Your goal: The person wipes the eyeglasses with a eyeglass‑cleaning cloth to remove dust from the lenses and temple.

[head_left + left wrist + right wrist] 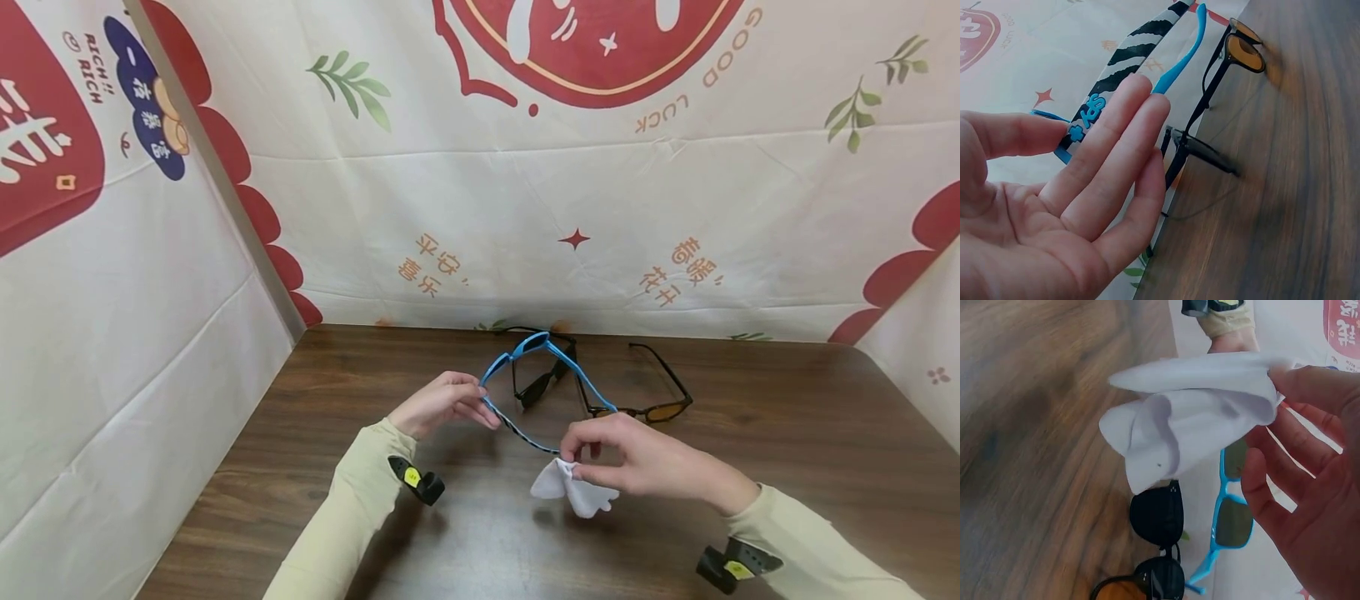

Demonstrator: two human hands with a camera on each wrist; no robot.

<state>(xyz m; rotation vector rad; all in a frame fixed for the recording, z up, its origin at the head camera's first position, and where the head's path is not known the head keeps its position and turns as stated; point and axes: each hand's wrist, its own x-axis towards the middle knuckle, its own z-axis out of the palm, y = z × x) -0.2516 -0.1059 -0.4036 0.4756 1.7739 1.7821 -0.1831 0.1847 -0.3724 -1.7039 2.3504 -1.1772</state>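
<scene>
Blue-framed sunglasses [531, 343] are held above the table, one temple unfolded toward each hand. My left hand [448, 400] pinches them near a hinge. In the left wrist view, the thumb and a finger grip the black-and-white striped temple [1127, 59] by its raised blue lettering, the other fingers extended. My right hand [645, 454] pinches a white cloth [581, 492] at the striped temple's end; the cloth hangs in folds. The right wrist view shows the cloth [1204, 406] between thumb and fingers, hiding that temple tip, with the dark lenses [1234, 522] beyond.
Black sunglasses [536, 390] lie on the brown table [300, 500] behind the blue pair. Glasses with orange lenses [666, 412] rest to their right, partly behind the right hand. A printed white cloth wall [525, 208] rises at the table's back edge.
</scene>
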